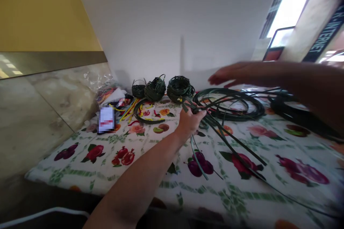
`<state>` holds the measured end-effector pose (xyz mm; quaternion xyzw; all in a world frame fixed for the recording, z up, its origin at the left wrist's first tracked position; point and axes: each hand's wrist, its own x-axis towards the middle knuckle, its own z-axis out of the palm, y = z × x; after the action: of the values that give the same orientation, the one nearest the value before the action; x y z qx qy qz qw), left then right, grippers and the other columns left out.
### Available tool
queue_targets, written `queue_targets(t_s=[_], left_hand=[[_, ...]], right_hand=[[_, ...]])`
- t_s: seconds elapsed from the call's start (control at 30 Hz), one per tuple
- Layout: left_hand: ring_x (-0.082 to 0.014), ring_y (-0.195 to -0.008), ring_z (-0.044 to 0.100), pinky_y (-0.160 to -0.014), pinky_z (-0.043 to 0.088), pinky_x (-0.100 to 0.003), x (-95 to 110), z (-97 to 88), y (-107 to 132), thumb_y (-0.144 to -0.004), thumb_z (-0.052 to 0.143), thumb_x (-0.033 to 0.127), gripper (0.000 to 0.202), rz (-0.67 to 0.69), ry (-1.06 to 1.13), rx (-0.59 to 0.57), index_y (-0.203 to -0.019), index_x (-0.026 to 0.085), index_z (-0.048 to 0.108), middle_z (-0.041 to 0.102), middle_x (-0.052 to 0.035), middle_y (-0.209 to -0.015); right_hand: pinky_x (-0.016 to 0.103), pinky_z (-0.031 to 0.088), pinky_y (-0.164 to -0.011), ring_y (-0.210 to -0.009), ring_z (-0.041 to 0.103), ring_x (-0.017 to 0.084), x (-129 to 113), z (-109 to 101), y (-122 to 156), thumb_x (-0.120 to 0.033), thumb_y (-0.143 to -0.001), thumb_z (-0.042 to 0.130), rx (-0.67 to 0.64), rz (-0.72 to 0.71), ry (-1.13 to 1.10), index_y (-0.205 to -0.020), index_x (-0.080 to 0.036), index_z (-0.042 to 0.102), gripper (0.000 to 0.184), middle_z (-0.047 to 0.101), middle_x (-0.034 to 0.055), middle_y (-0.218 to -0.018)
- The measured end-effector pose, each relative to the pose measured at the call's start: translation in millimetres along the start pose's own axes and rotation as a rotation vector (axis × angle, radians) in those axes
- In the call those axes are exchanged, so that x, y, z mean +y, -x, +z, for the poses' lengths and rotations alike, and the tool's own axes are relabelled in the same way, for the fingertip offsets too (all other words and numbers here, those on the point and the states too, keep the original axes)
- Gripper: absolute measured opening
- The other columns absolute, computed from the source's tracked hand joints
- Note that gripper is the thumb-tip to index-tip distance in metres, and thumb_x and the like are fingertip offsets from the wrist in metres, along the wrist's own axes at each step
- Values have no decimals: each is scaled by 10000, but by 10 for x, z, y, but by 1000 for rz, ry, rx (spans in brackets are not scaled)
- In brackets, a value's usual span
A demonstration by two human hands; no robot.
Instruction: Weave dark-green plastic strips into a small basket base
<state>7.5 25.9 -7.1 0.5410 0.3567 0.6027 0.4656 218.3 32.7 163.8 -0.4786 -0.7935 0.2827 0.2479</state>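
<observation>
My left hand [188, 121] reaches over the table and is closed around a bunch of flat dark green strips [228, 136]. Their loose ends fan out to the right and toward the front of the cloth, and a few hang down below the fist. Above and to the right, my right hand [232, 72] is raised in the air, somewhat blurred, with its fingers stretched out and nothing seen in them. Beneath it lies a large coil of green strip [256, 110], close behind the held bunch.
Woven green baskets [178, 87] stand against the white panel [172, 32]. To their left are a small strip coil [138, 114], yellow strips [129, 111], plastic bags [100, 82] and a blurred-out card [106, 118]. More dark coils [292, 111] lie right on the fruit-print tablecloth [156, 146].
</observation>
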Motion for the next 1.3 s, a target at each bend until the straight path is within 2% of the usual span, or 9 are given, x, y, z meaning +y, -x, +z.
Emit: queue_targets(t_s=[0.07,0.17,0.3,0.4,0.5,0.7,0.83,0.97,1.3], left_hand=[[-230,-953,728,-988,540,-394,-8,9,8,-703,853,176,325,12,10,-13,-902,221,601,744,-10,-895],[-229,-939,716,-966,539,-387,-15,12,25,-682,874,187,350,25,41,-21,-906,224,609,734,-8,-891],[-241,-936,709,-950,533,-384,-15,-9,12,-673,863,149,328,-1,18,3,-854,231,602,720,-10,-854],[-252,-949,713,-949,533,-387,-6,-30,-18,-687,851,140,305,-24,5,-4,-836,234,601,722,-19,-853],[-252,-958,715,-953,533,-389,-3,-41,-32,-679,854,140,337,-38,21,20,-872,239,596,723,-15,-862],[-229,-932,705,-942,521,-371,-25,-68,-72,-641,853,127,389,-52,55,145,-882,238,569,703,2,-863],[-225,-924,691,-924,517,-364,0,-96,-116,-642,844,125,364,-59,77,213,-859,234,573,692,5,-845],[-206,-864,676,-879,523,-345,46,-120,-124,-645,846,132,371,-75,112,236,-855,233,556,649,25,-790],[-147,-740,657,-819,550,-317,305,-100,-68,-734,757,37,319,-178,266,196,-902,207,546,641,28,-782]], right_hand=[[284,529,-971,-1137,722,187,-38,262,-47,-483,-1053,467,-271,114,-118,-1147,-169,797,466,793,97,-1264],[308,540,-828,-923,731,205,3,441,-149,-607,-1021,446,-330,69,22,-1006,-184,822,566,824,75,-1022],[344,443,-670,-642,619,199,-91,429,-313,-617,-882,645,-197,-42,386,-680,-205,755,473,694,43,-638],[373,387,-704,-637,585,199,-328,511,-316,-431,-910,655,-44,-168,774,-634,-223,702,348,653,53,-637],[386,355,-679,-603,546,197,-542,676,-211,-379,-877,711,20,-101,924,-615,-221,639,315,586,57,-622],[423,359,-674,-590,526,219,-610,922,-6,-419,-918,700,105,12,944,-657,-216,628,339,454,47,-530],[404,358,-648,-574,518,231,-412,1006,12,-456,-938,603,137,51,899,-691,-245,627,325,527,73,-569],[376,329,-639,-610,538,227,-179,1020,0,-446,-954,515,94,-56,801,-703,-249,608,332,671,96,-722],[367,415,-721,-735,594,240,220,1069,2,-552,-950,480,178,-162,446,-733,-239,590,396,651,67,-772]])
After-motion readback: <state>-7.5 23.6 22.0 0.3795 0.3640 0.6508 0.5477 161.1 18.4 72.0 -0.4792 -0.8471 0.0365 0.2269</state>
